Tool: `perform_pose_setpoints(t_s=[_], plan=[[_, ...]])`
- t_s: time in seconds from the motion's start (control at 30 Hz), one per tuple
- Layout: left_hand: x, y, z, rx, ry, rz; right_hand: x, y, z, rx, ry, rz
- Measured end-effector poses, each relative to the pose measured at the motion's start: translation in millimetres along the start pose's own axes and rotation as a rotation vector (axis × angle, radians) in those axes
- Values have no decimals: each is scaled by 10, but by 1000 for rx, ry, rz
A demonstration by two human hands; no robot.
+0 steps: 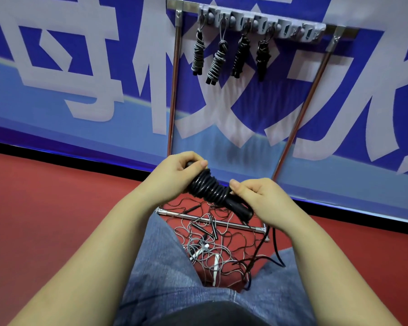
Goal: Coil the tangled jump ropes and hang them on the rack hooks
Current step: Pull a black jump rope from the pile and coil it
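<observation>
While both hands clamp it, the black rope (207, 187) looks light, springy; left hand (174, 170) grips one handle end, right hand (257, 196) pins the wraps. Hold there; loosened coils would likely spring apart.

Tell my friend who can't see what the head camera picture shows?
Two hands, left hand and right hand, hold a black jump rope wound into a coil. Four coiled ropes hang on the rack ahead, and tangled ropes lie on the red floor.

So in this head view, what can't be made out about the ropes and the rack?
- Black rope: both handle ends sit inside the left hand and right hand.
- Floor tangle: partly behind the jeans; the rope count is unclear.
- Rack hooks: small and blurred; the free hooks on the right can't be counted.
</observation>
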State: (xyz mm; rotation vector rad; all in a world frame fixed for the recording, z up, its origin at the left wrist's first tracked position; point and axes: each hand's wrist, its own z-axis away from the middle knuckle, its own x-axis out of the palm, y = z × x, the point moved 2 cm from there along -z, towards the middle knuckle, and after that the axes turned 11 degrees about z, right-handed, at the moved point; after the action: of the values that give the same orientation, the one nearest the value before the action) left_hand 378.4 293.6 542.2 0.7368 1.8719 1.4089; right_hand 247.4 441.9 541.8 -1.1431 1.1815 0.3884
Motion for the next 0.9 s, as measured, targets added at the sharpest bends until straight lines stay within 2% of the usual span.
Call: perform_pose_setpoints(t_s=[0.13, 0.23, 0.37, 0.43, 0.5, 0.57, 0.63, 0.7, 0.77, 0.9], plan=[[61, 61, 63, -5, -47, 151, -51, 6, -20, -33, -189, -201], [132, 101, 96, -21, -34, 264, -47, -16, -5, -17, -278, -449], [220, 86, 96, -33, -20, 368, 134, -53, 46, 62, -457, -1117], [249, 53, 69, -49, 20, 415, 246, -123, 38, 33, -423, -1350], [259, 14, 41, -98, 110, 457, 372, -168, -14, 113, -209, -1479], [280, -43, 38, -161, 205, 491, 456, -225, -47, 215, -13, -1483], [311, -95, 45, -221, 282, 530, 495, -226, -79, 314, 127, -1331], [316, -139, 36, -211, 360, 478, 518, -214, -74, 388, 196, -1143], [285, -165, 15, -121, 446, 293, 561, -243, -33, 398, 166, -996], [171, -160, 32, 4, 558, 5, 605, -316, 88, 269, -18, -766]])
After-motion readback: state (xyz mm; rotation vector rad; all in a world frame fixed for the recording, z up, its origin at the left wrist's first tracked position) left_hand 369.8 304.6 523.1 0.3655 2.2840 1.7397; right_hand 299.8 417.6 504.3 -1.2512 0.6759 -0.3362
